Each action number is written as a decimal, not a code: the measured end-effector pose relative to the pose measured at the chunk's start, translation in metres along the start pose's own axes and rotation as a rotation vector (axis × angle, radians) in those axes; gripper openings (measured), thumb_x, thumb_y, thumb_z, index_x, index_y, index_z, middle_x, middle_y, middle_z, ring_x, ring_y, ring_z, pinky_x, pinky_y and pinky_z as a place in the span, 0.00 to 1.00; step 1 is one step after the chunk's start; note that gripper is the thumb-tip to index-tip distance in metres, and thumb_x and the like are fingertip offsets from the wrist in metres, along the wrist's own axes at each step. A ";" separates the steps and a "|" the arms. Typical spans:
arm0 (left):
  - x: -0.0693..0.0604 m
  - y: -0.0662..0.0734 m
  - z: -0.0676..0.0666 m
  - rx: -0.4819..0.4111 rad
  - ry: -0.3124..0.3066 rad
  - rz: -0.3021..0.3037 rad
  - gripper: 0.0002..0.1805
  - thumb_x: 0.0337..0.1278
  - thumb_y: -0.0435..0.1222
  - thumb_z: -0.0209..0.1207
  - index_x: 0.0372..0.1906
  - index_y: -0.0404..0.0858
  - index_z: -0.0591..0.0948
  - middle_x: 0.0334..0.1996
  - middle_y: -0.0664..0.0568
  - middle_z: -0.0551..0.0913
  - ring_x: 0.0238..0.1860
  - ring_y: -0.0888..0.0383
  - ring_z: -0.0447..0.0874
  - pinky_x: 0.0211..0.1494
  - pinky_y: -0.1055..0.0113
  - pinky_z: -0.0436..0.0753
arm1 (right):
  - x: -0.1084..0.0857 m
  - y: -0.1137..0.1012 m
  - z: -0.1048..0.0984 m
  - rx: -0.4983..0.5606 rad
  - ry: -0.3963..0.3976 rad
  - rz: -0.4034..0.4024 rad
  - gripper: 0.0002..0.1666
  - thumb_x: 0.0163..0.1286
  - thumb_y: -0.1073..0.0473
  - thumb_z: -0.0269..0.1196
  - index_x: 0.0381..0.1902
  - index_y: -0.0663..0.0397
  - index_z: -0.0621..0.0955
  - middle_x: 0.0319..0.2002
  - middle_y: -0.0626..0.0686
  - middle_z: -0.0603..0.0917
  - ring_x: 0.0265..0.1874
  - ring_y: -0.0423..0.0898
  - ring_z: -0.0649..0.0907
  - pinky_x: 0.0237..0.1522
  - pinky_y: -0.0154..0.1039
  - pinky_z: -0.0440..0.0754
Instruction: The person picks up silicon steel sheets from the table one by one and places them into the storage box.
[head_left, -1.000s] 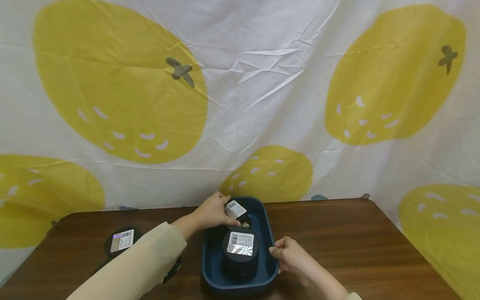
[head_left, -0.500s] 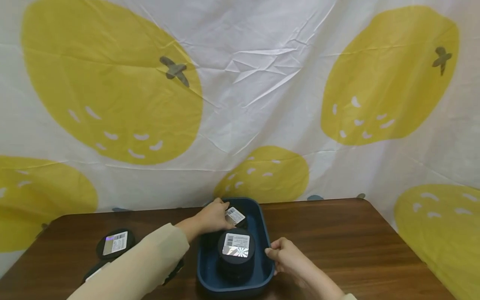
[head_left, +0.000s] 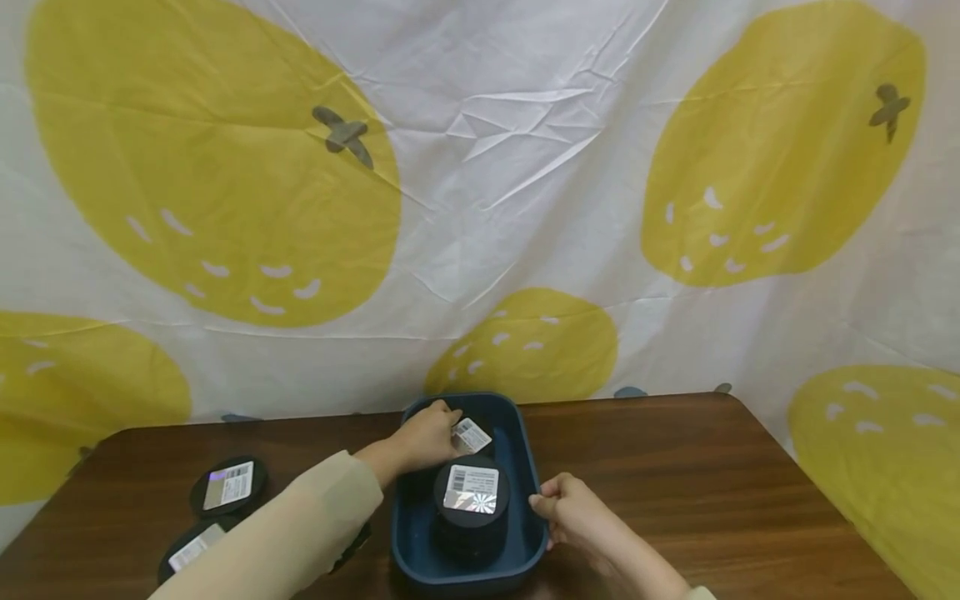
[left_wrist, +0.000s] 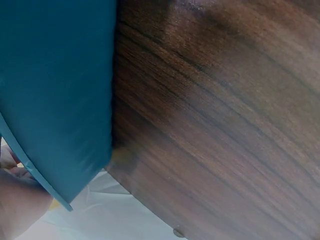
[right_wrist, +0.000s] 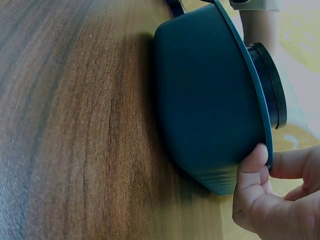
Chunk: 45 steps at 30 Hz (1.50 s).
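Observation:
A deep blue rectangular bin point(head_left: 527, 521) stands on the table, holding round black jars with white barcode labels. My left hand point(head_left: 423, 437) reaches over the bin's left rim and grips the rear jar point(head_left: 472, 437); its lower part and some of my fingers are hidden. Nearer me in the bin, a taller-standing black jar point(head_left: 474, 521) rests upright, and its lid point(right_wrist: 274, 90) rises past the rim in the right wrist view. With thumb and fingers, my right hand point(head_left: 568, 510) pinches the bin's right rim.
Left of the bin, two more labelled black jars point(head_left: 228, 486) lie close together on the brown wooden table point(head_left: 697, 475), the nearer one partly behind my left sleeve point(head_left: 300, 521). A white cloth with yellow fruit prints point(head_left: 510, 350) hangs behind the table's back edge.
My left hand has sunk slightly lower into the bin with the rear jar. The view has shifted a little, showing more of the jars on the left. My right hand keeps its hold.

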<state>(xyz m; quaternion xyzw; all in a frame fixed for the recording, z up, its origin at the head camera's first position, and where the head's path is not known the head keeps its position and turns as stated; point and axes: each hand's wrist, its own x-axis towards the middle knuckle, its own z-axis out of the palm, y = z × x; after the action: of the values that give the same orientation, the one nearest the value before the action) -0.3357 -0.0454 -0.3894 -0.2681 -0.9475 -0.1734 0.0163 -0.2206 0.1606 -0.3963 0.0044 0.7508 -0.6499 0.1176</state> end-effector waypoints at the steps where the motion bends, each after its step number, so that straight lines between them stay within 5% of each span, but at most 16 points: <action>1: 0.000 0.000 0.000 0.007 -0.003 -0.002 0.37 0.42 0.42 0.68 0.55 0.22 0.73 0.44 0.38 0.76 0.44 0.47 0.77 0.50 0.56 0.77 | 0.000 0.000 0.000 0.000 0.002 -0.001 0.10 0.66 0.69 0.52 0.39 0.71 0.62 0.27 0.56 0.69 0.17 0.42 0.68 0.20 0.33 0.72; 27: -0.002 0.000 0.000 0.132 -0.021 -0.023 0.34 0.47 0.45 0.64 0.58 0.28 0.73 0.50 0.40 0.75 0.52 0.44 0.73 0.54 0.51 0.74 | -0.001 -0.002 0.002 -0.001 0.027 0.010 0.09 0.66 0.70 0.52 0.37 0.69 0.63 0.25 0.54 0.68 0.16 0.43 0.69 0.19 0.32 0.71; 39: -0.012 -0.012 -0.006 0.235 0.025 0.098 0.39 0.53 0.55 0.58 0.64 0.33 0.69 0.62 0.42 0.69 0.63 0.44 0.65 0.62 0.49 0.66 | 0.002 -0.001 0.003 -0.014 0.046 0.002 0.09 0.66 0.69 0.53 0.37 0.69 0.63 0.24 0.54 0.68 0.17 0.43 0.68 0.19 0.32 0.71; 45: -0.018 -0.023 -0.008 0.261 0.044 0.114 0.47 0.56 0.63 0.50 0.70 0.34 0.57 0.71 0.44 0.52 0.71 0.46 0.47 0.68 0.46 0.53 | 0.002 -0.001 0.003 -0.021 0.055 0.004 0.09 0.66 0.70 0.52 0.36 0.70 0.63 0.24 0.54 0.68 0.16 0.42 0.68 0.18 0.31 0.71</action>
<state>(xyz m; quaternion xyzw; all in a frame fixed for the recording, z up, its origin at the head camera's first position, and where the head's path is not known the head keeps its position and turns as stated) -0.3326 -0.0748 -0.3915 -0.3133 -0.9446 -0.0532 0.0817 -0.2222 0.1569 -0.3966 0.0225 0.7605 -0.6414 0.0985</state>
